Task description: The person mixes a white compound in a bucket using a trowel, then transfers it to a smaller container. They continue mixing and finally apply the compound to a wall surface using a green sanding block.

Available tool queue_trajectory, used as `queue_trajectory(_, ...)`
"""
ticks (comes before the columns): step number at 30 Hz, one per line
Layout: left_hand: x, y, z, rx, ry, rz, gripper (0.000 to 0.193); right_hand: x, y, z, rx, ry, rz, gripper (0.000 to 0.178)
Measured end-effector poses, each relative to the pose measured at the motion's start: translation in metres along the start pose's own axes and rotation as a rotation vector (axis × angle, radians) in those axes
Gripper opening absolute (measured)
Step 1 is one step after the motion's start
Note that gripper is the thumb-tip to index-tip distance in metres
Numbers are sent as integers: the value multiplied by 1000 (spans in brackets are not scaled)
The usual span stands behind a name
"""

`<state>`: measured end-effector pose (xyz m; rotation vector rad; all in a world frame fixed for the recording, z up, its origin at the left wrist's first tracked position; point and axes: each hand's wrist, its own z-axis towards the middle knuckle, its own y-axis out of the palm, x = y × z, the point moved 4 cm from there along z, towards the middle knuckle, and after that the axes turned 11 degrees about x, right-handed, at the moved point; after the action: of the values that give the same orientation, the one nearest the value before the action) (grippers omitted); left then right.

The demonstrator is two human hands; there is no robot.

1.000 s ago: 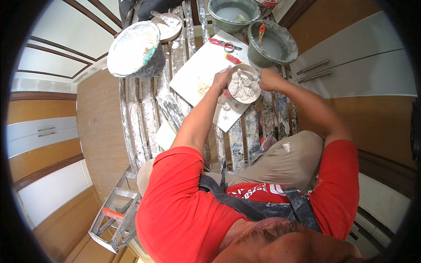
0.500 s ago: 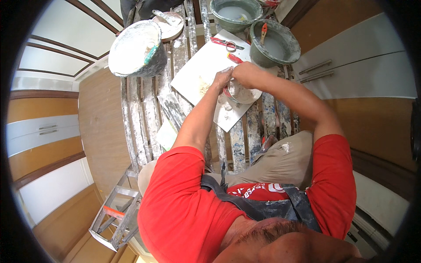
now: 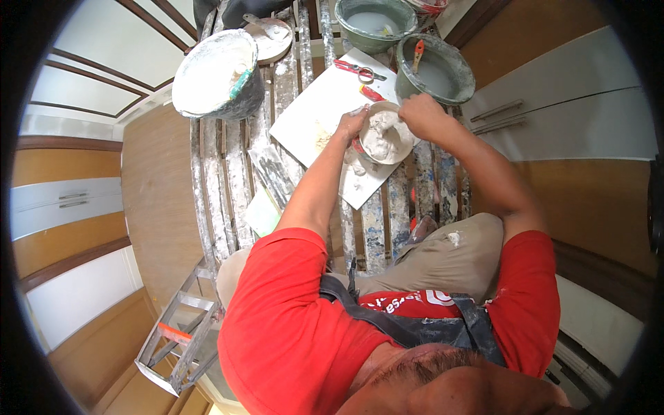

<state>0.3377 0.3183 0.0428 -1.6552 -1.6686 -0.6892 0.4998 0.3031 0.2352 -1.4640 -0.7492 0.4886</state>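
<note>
A small round bowl (image 3: 374, 156) holds thick, lumpy white paste (image 3: 382, 135) and stands near the right edge of a white board (image 3: 304, 114). My left hand (image 3: 354, 122) is closed on the bowl's left rim. At the far right rim, my right hand (image 3: 422, 116) is curled into a grip; what its fingers hold is hidden. Just beyond the bowl lies a red-handled tool (image 3: 371, 93), and farther off are red-handled snips or scissors (image 3: 360, 70). Pale crumbs (image 3: 322, 136) and white lumps (image 3: 357, 168) are scattered on the board beside the bowl.
A large bucket of white compound (image 3: 214, 76) stands at left on the slatted, paint-spattered platform (image 3: 232, 200). Two green buckets (image 3: 377, 41) (image 3: 443, 83) hold cloudy water, the nearer with a brush (image 3: 418, 55). A flat-bladed tool (image 3: 273, 173) lies left; a stepladder (image 3: 181, 332) stands lower left.
My right hand has moved right, from over the bowl to its right rim, uncovering the white paste inside. My left hand stays at the left rim.
</note>
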Motion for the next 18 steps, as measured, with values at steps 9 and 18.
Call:
queue_trajectory(9, 16, 3, -20, -6, 45, 25, 70, -28, 39, 0, -114, -33, 56, 12)
queue_trajectory(18, 12, 4, -15, 37, 46, 52, 72, 4, 1, 12, -137, 53, -16, 13)
